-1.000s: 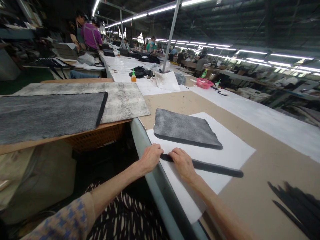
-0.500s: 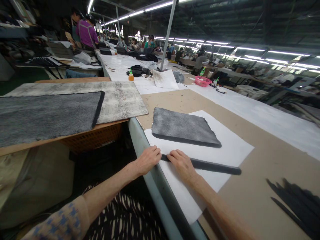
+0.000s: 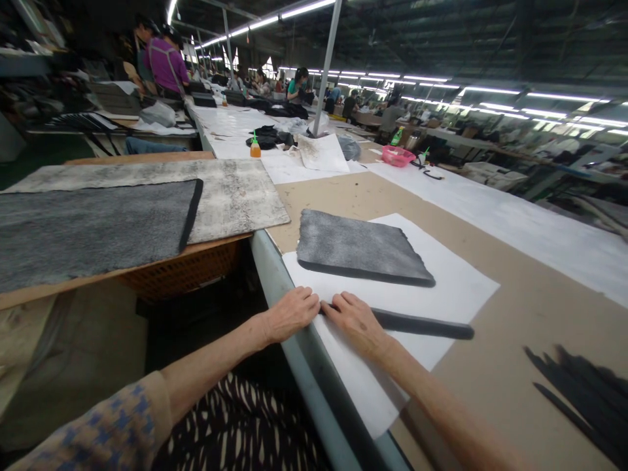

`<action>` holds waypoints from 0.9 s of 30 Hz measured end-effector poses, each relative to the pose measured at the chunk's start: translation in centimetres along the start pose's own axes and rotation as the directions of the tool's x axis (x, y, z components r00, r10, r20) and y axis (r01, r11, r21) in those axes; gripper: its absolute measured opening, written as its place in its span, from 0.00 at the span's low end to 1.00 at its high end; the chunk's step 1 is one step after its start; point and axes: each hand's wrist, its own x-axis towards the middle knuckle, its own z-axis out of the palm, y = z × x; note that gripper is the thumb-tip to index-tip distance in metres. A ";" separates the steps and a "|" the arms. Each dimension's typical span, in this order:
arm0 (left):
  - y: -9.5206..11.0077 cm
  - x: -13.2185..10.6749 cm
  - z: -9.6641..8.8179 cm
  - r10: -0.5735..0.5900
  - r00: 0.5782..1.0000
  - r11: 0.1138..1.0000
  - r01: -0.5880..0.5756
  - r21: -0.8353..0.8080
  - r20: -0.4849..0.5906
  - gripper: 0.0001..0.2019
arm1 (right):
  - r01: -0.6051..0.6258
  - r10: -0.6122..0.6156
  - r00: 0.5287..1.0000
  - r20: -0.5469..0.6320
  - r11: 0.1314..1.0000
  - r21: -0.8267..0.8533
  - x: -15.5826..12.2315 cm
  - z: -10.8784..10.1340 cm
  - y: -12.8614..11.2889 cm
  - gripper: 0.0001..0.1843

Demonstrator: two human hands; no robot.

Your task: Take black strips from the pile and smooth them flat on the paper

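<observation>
A long dark strip (image 3: 422, 324), apparently leather or fabric, lies across a white paper sheet (image 3: 451, 275) at the table's edge. My left hand (image 3: 297, 313) is closed at the strip's near end, fingertips pinched together over the table edge. Close beside it, my right hand (image 3: 354, 320) has its curled fingers pressed on the same strip. The bit of strip between the two hands barely shows, and the fingertips hide the rest of that end. Beyond the hands, a grey fuzzy-surfaced panel (image 3: 360, 248) with a dark folded edge rests on the paper.
A larger grey panel (image 3: 93, 229) covers a stained board (image 3: 240, 196) at left. Several black strips (image 3: 583, 392) lie at right. Farther back are an orange glue bottle (image 3: 256, 145), a pink basket (image 3: 397, 156) and a metal post (image 3: 328, 69). Co-workers (image 3: 167, 62) stand behind.
Both hands stay at the strip's near end. My left hand has shifted slightly right, and the fingers of my right hand have drawn slightly towards it. The strip and panel lie almost as before.
</observation>
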 end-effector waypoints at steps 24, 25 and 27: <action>0.9 -5.7 1.7 -0.610 0.777 0.665 0.395 -0.634 -0.155 0.15 | 0.027 -0.026 0.999 0.034 1.000 -0.012 -1.3 -0.8 0.2 0.14; 1.1 -5.7 1.7 -0.673 0.733 0.550 0.410 -0.728 -0.095 0.14 | 0.027 -0.026 0.999 0.033 1.000 -0.010 -1.2 -0.9 0.1 0.14; 1.2 -5.2 1.9 -0.755 0.650 0.254 0.415 -0.874 0.089 0.14 | 0.047 -0.046 0.998 0.029 0.999 -0.016 -0.5 -1.1 -0.4 0.13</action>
